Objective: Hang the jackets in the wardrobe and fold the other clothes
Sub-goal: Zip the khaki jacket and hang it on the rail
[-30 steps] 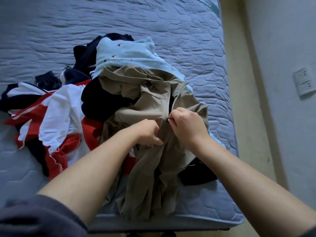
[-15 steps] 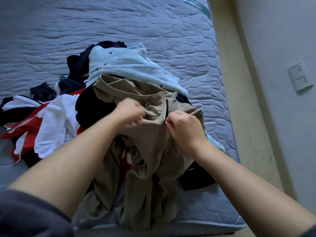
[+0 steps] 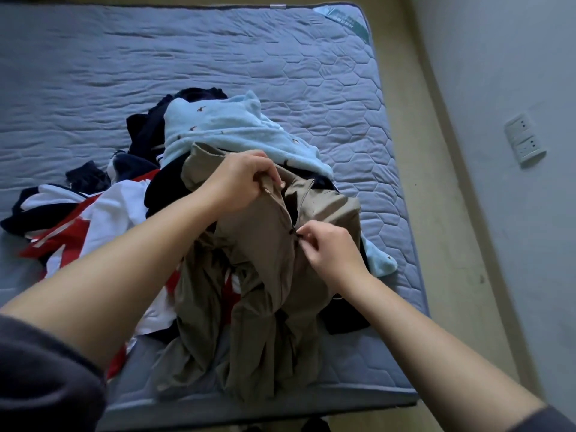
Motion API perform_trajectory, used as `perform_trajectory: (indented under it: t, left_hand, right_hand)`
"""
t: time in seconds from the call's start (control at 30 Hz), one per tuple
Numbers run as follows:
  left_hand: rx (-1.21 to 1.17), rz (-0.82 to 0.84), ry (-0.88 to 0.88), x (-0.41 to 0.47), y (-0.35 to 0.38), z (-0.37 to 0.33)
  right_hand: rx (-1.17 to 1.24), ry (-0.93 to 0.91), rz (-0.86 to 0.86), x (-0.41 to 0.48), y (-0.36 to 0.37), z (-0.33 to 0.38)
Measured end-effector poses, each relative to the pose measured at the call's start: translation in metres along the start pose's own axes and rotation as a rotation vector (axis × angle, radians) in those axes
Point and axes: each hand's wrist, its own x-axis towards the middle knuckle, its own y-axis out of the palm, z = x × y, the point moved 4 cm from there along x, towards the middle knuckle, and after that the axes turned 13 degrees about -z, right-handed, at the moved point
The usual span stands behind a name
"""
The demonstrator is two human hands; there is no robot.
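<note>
While gripping the khaki jacket (image 3: pixel 268 244) by its front edge in the curled left hand (image 3: pixel 240 182) and pinching its zip pull (image 3: pixel 294 232) with the right hand (image 3: pixel 330 247), atop the clothes pile (image 3: pixel 224 126) on the bed (image 3: pixel 156 57), seems mid-zip before hanging; next needs a steady, taut pull.
</note>
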Motion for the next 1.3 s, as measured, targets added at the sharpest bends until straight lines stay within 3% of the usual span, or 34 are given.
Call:
perform_trajectory:
  t: [0.1,0.2,0.3,0.4,0.47,0.57,0.63,0.77,0.93,1.03,1.17,1.3]
  left_hand:
    - [-0.069,-0.041,0.181,-0.027,-0.04,-0.036]
    - [-0.117,-0.099,0.225,-0.049,-0.077,-0.059]
    - [-0.136,-0.116,0.272,-0.069,-0.111,-0.083]
    - [-0.131,-0.091,0.308,-0.087,-0.144,-0.105]
    - [-0.109,-0.128,0.283,-0.102,-0.169,-0.113]
    - [-0.101,-0.243,0.12,-0.131,-0.202,-0.115]
    - [-0.086,-0.282,-0.004,-0.151,-0.217,-0.119]
    - [-0.287,-0.42,-0.286,-0.188,-0.235,-0.138]
    - [-1.134,-0.777,-0.512,-0.244,-0.234,-0.202]
    - [-1.463,-1.079,-0.854,-0.277,-0.216,-0.227]
    - [-1.284,-1.168,-1.273,-0.329,-0.202,-0.259]
    - [-0.985,-1.048,-1.341,-0.382,-0.198,-0.289]
  right_hand:
    - [0.346,0.448,0.008,0.007,-0.015,0.014]
    - [0.568,0.863,-0.003,0.027,-0.022,0.032]
    - [0.542,0.916,0.048,0.037,-0.028,0.069]
    - [0.449,0.814,0.164,0.022,-0.027,0.112]
    - [0.527,0.814,0.111,0.012,-0.036,0.132]
    - [1.208,1.031,-0.008,-0.006,-0.067,0.164]
    - [1.466,1.065,-0.051,-0.018,-0.093,0.181]
    - [1.576,1.037,0.03,-0.044,-0.145,0.212]
    - [1.752,0.97,0.282,-0.085,-0.191,0.249]
    - [1.835,0.9,0.501,-0.115,-0.208,0.27]
    - [1.817,0.9,0.661,-0.151,-0.229,0.297]
    - [1.747,0.916,0.814,-0.192,-0.243,0.327]
